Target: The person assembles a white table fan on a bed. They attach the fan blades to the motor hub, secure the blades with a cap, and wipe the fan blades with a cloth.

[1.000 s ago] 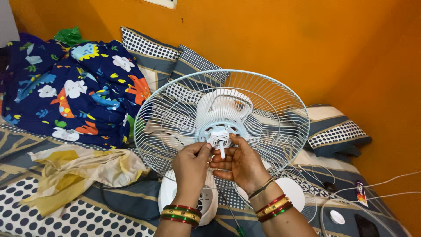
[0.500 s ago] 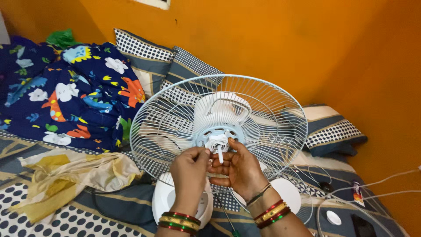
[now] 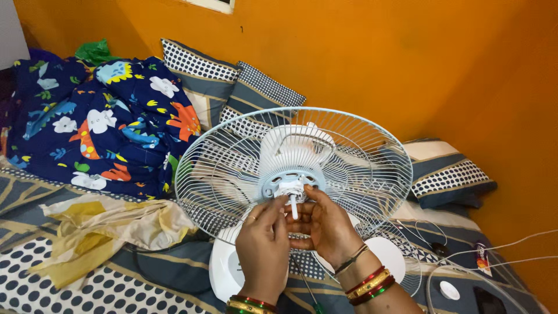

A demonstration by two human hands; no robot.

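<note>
Bed (image 3: 87,285): left hand (image 3: 264,244), right hand (image 3: 325,227) grip fan hub (image 3: 290,187).

Bright, even indoor light, soft shadows, sharp focus, slight wide-angle edge stretch.

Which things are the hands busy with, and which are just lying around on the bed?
Busy with:
left hand and right hand, fingertips at the white shaft and hub of the pale blue fan guard.

Lying around:
dinosaur blanket, yellow cloth, dotted pillows, white round cap, screwdriver.
</note>
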